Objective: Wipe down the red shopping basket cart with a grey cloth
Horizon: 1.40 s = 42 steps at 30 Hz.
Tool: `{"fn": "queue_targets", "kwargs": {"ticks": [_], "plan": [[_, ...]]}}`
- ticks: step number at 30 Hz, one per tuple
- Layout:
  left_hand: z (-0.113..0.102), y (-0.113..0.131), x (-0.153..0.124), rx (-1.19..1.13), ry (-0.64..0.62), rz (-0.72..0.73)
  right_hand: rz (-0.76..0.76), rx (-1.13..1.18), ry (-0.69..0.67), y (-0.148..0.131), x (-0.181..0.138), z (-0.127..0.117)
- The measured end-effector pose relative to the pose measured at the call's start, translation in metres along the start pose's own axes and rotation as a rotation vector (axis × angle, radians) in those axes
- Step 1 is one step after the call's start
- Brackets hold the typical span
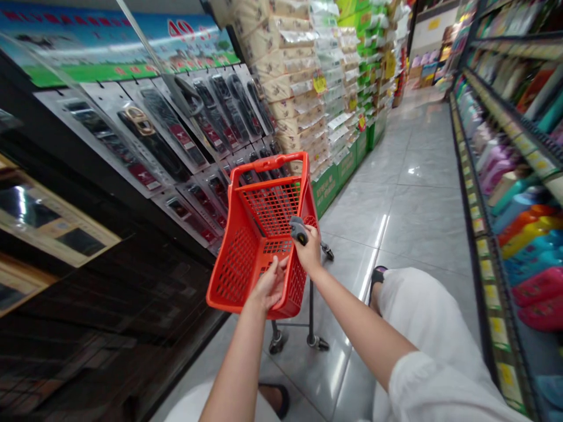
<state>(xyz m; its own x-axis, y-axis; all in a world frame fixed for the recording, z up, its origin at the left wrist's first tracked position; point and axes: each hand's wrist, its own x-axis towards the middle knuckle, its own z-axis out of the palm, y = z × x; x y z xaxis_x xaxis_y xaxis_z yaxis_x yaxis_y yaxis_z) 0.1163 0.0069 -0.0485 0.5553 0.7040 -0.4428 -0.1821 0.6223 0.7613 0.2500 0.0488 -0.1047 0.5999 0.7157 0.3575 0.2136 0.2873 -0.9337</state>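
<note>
Red basket cart (246,252) stands on the tiled aisle floor (409,199) before us; our left hand (269,285) curls its fingers over the near rim. Our right hand (310,253) wraps closed around the grey handle (298,227).

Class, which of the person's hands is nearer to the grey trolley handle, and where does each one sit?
Right. The right hand grips the grey handle; the left hand is lower and to its left, on the near rim of the red basket.
</note>
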Motion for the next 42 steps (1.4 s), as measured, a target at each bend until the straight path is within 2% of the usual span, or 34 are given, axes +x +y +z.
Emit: {"fn": "queue_targets", "kwargs": {"ticks": [2,6,8,10,14,18,20,23,26,32,42], "plan": [[0.001,0.000,0.001,-0.011,0.017,-0.009,-0.048,0.004,-0.052,-0.002,-0.036,-0.008],[-0.002,0.000,-0.001,0.014,0.170,-0.010,-0.131,0.000,-0.213,-0.018,-0.114,-0.031],[-0.003,0.001,-0.004,0.044,0.188,0.013,-0.162,-0.030,-0.284,-0.029,-0.137,-0.041],[-0.004,0.001,-0.006,0.071,0.170,0.020,-0.179,-0.070,-0.328,-0.036,-0.143,-0.047],[-0.001,0.000,-0.009,0.074,0.160,-0.010,-0.151,-0.113,-0.283,-0.029,-0.109,-0.043],[0.000,-0.003,-0.012,0.062,0.029,-0.024,-0.012,-0.002,-0.035,-0.003,-0.043,-0.025],[0.000,-0.005,-0.013,0.066,0.021,-0.017,0.056,0.047,0.078,0.009,-0.013,-0.017],[-0.001,-0.008,-0.012,0.094,0.058,-0.004,0.077,0.036,0.068,0.019,0.015,-0.011],[0.001,-0.010,-0.011,0.134,0.091,0.006,0.069,0.012,0.002,0.024,0.015,-0.012],[0.011,-0.006,-0.008,0.140,0.156,-0.026,0.026,0.048,-0.105,0.022,-0.037,-0.021],[0.007,-0.005,0.000,0.252,0.172,0.060,-0.045,0.087,-0.298,-0.013,-0.165,-0.050]]}}
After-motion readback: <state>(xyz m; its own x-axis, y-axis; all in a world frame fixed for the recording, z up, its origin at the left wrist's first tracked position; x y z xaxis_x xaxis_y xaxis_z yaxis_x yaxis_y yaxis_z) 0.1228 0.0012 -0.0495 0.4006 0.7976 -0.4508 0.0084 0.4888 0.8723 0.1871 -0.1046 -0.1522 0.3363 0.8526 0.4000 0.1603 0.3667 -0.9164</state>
